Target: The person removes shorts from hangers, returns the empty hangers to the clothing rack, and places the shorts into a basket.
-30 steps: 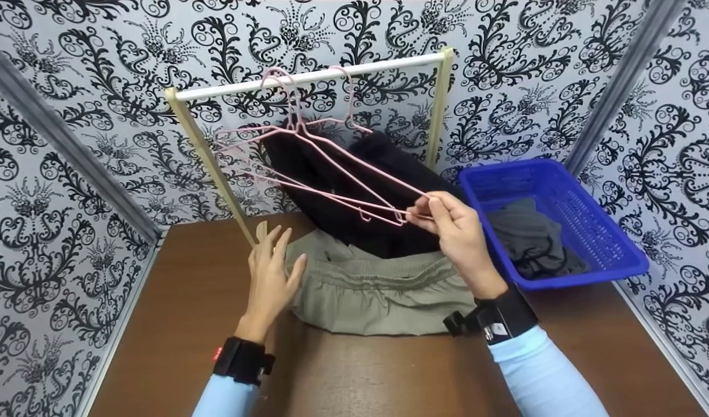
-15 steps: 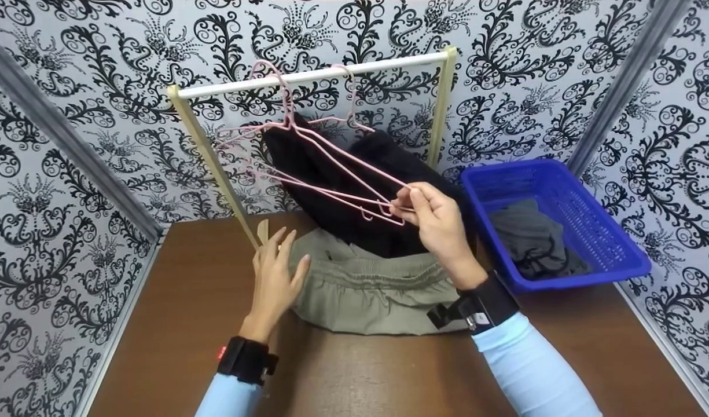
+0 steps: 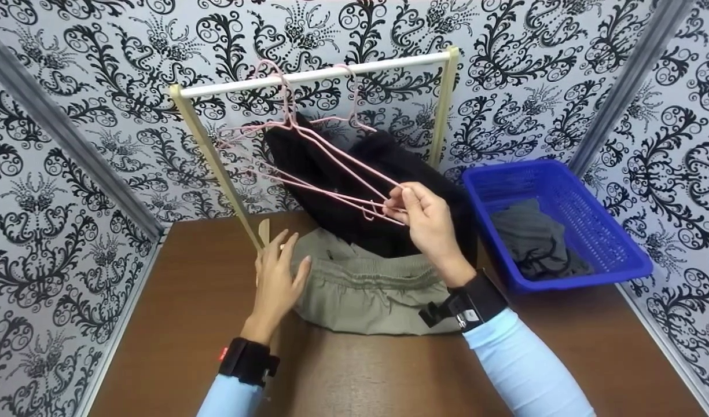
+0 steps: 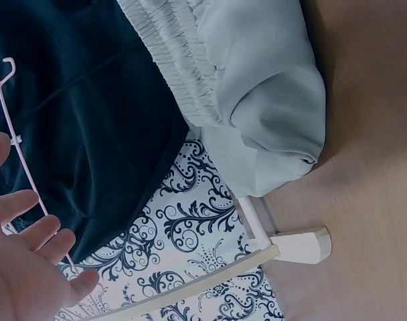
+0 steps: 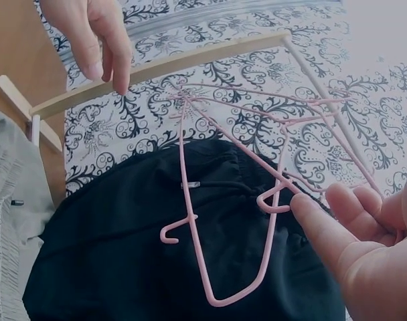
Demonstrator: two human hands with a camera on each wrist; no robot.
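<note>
I see the pink hangers (image 3: 354, 158) hooked over the white rail (image 3: 316, 75), slanting down in front of black clothing (image 3: 342, 229). My right wrist view brings a rounded hanger end up close; only the head view shows the blue basket (image 3: 574, 284) holding dark grey cloth (image 3: 528, 231). The right hand (image 3: 426, 217) pinches the hangers; the left hand (image 3: 278, 284) has its fingers spread near the left post (image 3: 215, 165), contact unclear to me. A khaki garment (image 3: 377, 307) lies on the brown table (image 3: 354, 373), before patterned walls (image 3: 522, 35).

Brown table (image 3: 354, 376) here, greenish garment (image 3: 371, 307) just lying on it, plus a blue basket (image 3: 568, 283) and clothes rack (image 3: 232, 86).
</note>
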